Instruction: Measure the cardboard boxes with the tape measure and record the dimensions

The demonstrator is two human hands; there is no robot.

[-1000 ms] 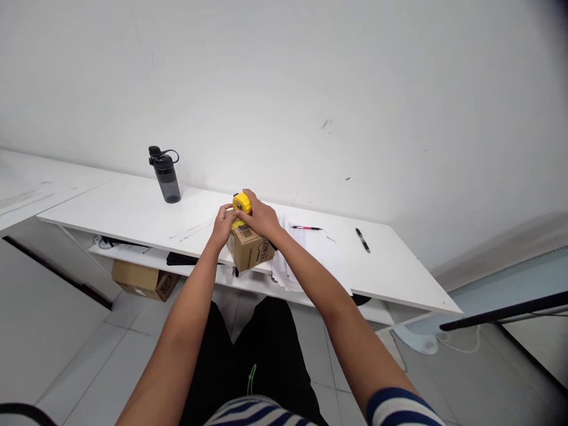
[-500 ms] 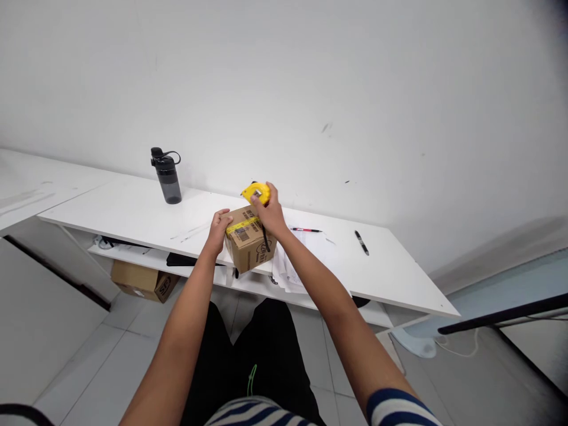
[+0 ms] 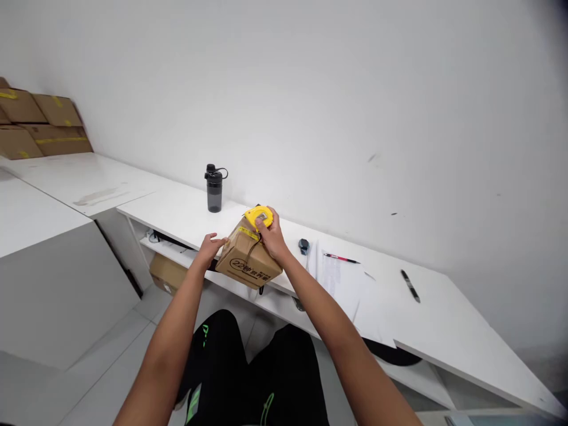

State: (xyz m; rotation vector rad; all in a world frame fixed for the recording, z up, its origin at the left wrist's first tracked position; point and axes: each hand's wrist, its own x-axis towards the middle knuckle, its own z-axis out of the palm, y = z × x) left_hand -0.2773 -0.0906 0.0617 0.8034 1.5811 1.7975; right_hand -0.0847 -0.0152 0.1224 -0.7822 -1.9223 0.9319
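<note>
A small cardboard box (image 3: pixel 248 263) with printed lettering and yellow tape on top sits tilted at the desk's front edge. My left hand (image 3: pixel 207 249) grips its left side, thumb against the upper edge; the other fingers are partly hidden. Over the box's far top edge, my right hand (image 3: pixel 274 238) is closed around a yellow tape measure (image 3: pixel 258 217). The tape measure's dark wrist strap hangs down across the box. I cannot see any blade pulled out of the case.
On the white desk (image 3: pixel 171 207) stand a dark water bottle (image 3: pixel 215 194), a black watch (image 3: pixel 303 246), papers (image 3: pixel 341 290), a red pen (image 3: pixel 341 258) and a black pen (image 3: pixel 410 286). Stacked cartons (image 3: pixel 57 127) are far left; another carton (image 3: pixel 167 272) sits below the desk.
The box has turned and tipped, so its face with the large printed lettering now shows. The tape measure stays in my right hand at its top. My view has swung left.
</note>
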